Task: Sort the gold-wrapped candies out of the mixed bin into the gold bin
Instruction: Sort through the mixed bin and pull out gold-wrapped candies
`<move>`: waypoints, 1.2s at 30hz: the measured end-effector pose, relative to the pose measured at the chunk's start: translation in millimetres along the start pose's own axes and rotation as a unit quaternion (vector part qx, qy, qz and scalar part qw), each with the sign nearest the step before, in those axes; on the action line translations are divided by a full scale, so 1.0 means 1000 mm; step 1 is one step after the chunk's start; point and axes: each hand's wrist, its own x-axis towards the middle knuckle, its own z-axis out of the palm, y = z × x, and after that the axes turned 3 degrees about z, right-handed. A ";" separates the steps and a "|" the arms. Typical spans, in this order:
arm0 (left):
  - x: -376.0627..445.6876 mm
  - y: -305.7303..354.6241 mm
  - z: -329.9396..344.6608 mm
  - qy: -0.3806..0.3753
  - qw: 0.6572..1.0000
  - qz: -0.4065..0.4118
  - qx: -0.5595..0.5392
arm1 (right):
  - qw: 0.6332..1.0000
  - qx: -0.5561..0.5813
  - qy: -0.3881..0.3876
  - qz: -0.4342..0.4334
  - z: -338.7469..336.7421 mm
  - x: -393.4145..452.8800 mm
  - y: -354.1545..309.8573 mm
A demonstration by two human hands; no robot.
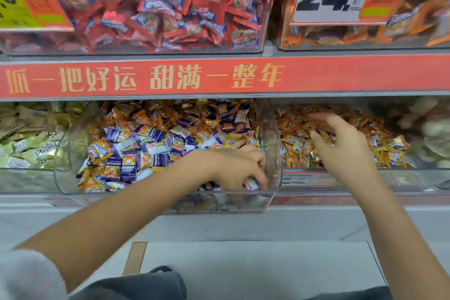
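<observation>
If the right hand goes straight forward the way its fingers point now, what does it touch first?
Most likely the gold-wrapped candies heaped in the gold bin: the right hand hovers just above that pile, though depth is unclear.

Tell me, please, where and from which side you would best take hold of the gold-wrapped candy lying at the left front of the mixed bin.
I would pinch the gold-wrapped candy by its crimped left end, coming from above and the left. It lies flat on top of the pile in the mixed bin, tilted, with that end free, while purple candies crowd its right side. The left hand is busy at the bin's right front.
</observation>
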 end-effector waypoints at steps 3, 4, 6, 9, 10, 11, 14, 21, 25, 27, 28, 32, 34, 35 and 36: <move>-0.008 -0.004 0.005 0.020 0.993 0.009 0.119 | 0.999 0.006 -0.043 -0.002 0.010 -0.001 0.000; -0.014 -0.006 0.005 0.037 0.993 0.002 0.115 | 0.998 0.004 -0.060 -0.008 0.013 -0.002 0.000; -0.028 -0.015 0.001 0.067 0.994 -0.019 0.079 | 0.997 -0.002 -0.077 -0.020 0.015 -0.002 -0.001; -0.047 -0.028 -0.001 0.114 0.990 -0.049 0.061 | 0.997 -0.002 -0.070 -0.024 0.014 -0.001 0.006; -0.053 -0.032 -0.001 0.124 0.989 -0.060 0.056 | 0.997 -0.001 -0.068 -0.022 0.013 0.000 0.008; -0.057 -0.035 -0.001 0.132 0.987 -0.071 0.049 | 0.997 0.000 -0.068 -0.021 0.013 0.001 0.010; -0.066 -0.038 -0.002 0.147 0.984 -0.104 0.018 | 0.997 -0.005 -0.077 -0.022 0.016 0.002 0.013; -0.071 -0.031 0.000 0.183 0.974 -0.131 0.011 | 0.978 0.132 0.009 -0.163 0.003 -0.004 -0.025; -0.074 -0.027 0.006 0.233 0.960 -0.158 0.005 | 0.938 0.058 -0.246 -0.239 0.011 -0.020 -0.080; -0.079 -0.023 0.008 0.247 0.952 -0.179 -0.004 | 0.919 -0.112 -0.316 -0.208 0.027 -0.016 -0.098; -0.081 -0.022 0.009 0.251 0.950 -0.186 -0.007 | 0.903 -0.176 -0.347 -0.181 0.035 -0.011 -0.105; -0.087 -0.020 0.017 0.284 0.941 -0.182 -0.008 | 0.807 -0.344 -0.452 -0.165 0.063 -0.001 -0.110; -0.088 -0.020 0.018 0.288 0.939 -0.186 -0.016 | 0.803 -0.339 -0.463 -0.161 0.076 0.001 -0.101; -0.087 -0.020 0.018 0.288 0.939 -0.188 -0.018 | 0.807 -0.329 -0.465 -0.156 0.081 0.001 -0.098; -0.086 -0.020 0.018 0.286 0.939 -0.191 -0.016 | 0.811 -0.318 -0.468 -0.148 0.085 0.001 -0.097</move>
